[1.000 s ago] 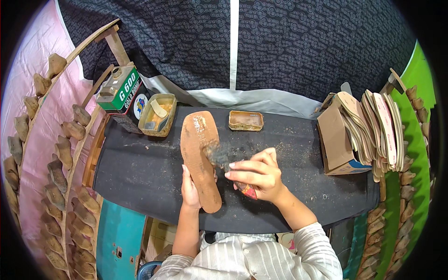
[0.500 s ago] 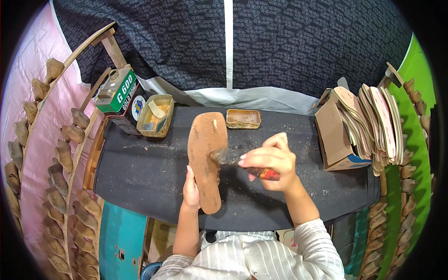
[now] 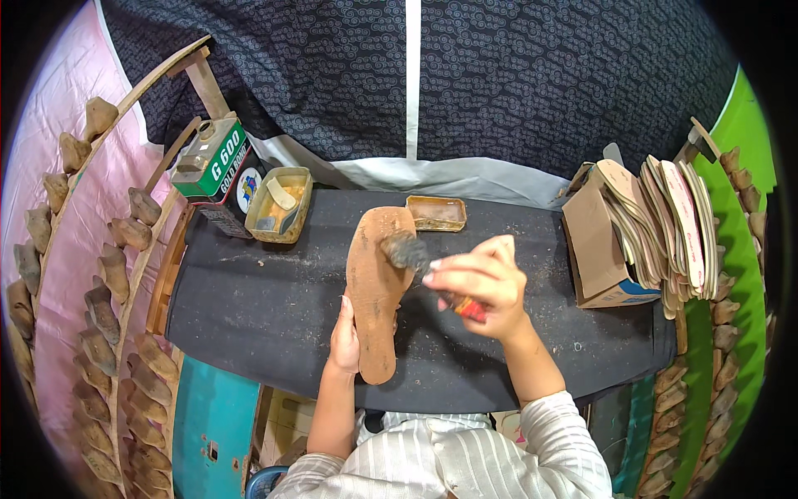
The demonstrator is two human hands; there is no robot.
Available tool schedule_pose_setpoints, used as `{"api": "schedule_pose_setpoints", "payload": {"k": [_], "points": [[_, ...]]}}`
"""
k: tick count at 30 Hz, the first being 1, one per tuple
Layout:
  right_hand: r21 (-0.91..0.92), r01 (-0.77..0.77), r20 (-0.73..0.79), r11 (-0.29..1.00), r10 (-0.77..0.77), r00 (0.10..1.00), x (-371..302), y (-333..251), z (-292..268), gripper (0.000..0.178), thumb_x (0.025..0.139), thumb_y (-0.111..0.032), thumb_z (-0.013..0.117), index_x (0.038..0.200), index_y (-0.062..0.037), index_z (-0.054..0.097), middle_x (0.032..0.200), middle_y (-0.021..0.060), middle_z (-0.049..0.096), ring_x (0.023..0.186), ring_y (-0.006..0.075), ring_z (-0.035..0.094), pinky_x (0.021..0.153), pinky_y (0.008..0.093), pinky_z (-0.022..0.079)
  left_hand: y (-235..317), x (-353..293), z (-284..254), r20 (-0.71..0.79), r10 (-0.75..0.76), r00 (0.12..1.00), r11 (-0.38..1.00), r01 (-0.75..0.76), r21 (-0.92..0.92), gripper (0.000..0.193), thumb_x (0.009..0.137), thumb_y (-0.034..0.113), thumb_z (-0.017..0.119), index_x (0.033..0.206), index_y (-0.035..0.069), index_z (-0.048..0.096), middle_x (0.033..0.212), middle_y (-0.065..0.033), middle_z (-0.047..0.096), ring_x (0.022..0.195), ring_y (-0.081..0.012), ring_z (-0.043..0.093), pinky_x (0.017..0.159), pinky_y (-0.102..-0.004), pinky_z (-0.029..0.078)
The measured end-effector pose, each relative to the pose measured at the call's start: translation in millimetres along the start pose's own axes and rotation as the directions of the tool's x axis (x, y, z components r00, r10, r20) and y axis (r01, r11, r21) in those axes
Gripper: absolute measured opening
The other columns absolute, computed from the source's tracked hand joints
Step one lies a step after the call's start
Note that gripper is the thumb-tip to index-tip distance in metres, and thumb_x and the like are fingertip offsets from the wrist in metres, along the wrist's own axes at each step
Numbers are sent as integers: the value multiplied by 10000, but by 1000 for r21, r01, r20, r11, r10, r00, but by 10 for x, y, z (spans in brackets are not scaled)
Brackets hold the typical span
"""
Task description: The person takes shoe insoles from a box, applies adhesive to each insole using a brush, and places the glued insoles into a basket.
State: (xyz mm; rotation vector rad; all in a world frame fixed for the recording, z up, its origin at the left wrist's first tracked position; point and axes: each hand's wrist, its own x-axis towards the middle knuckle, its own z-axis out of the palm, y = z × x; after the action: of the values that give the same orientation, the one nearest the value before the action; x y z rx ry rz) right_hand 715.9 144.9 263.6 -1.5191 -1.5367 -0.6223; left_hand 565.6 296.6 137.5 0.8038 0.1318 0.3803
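Observation:
My left hand (image 3: 345,339) grips a brown shoe sole (image 3: 374,291) by its left side, thumb along the edge and fingers hidden beneath. The sole is held up over the table, wide end away from me, with dark smudges on its face. In my right hand (image 3: 482,283) is a brush (image 3: 409,252) with a dark, crusted head and a red and yellow handle. Its bristles rest against the upper right part of the sole. Just beyond the sole stands a small shallow tray (image 3: 438,228) with a yellowish, crusted rim.
A green and black metal can (image 3: 208,175) and a yellowish tub (image 3: 297,223) with flat tools stand at the back left. On the right, a cardboard box (image 3: 594,249) holds many insoles (image 3: 673,224). Racks of shoe lasts (image 3: 101,316) flank the black-covered table (image 3: 249,308).
The brush has moved up the sole, away from me, toward its wide end. My left hand has shifted the sole slightly right and tilted it a little.

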Motion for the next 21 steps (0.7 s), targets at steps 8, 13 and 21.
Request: {"api": "schedule_pose_setpoints", "payload": {"k": [8,13,21], "points": [[-30,-44,-82,999,41,996,-52,132,71,282,652,-263,776,930,-240,737,957,-87,690,721,141,492,740,291,336,-14,17,24,-61,2,998,1000,0,25,685,977,563,171,1238,12,484,979,-135,608,764,-227,583,676,-338,486],[125,-20,41,992,15,999,-110,66,-3,295,620,-251,785,911,-226,743,921,-86,694,709,139,483,734,291,333,17,27,59,-112,14,994,1000,-13,10,671,978,557,174,1229,19,487,972,-125,603,767,-223,580,676,-344,483],[78,22,-131,997,-11,991,-140,128,77,295,628,-259,775,917,-215,741,934,-77,694,720,142,476,723,285,346,35,47,101,-6,114,993,971,-113,-213,649,982,548,186,1227,24,481,1027,-146,567,809,-228,545,705,-354,474]]}}
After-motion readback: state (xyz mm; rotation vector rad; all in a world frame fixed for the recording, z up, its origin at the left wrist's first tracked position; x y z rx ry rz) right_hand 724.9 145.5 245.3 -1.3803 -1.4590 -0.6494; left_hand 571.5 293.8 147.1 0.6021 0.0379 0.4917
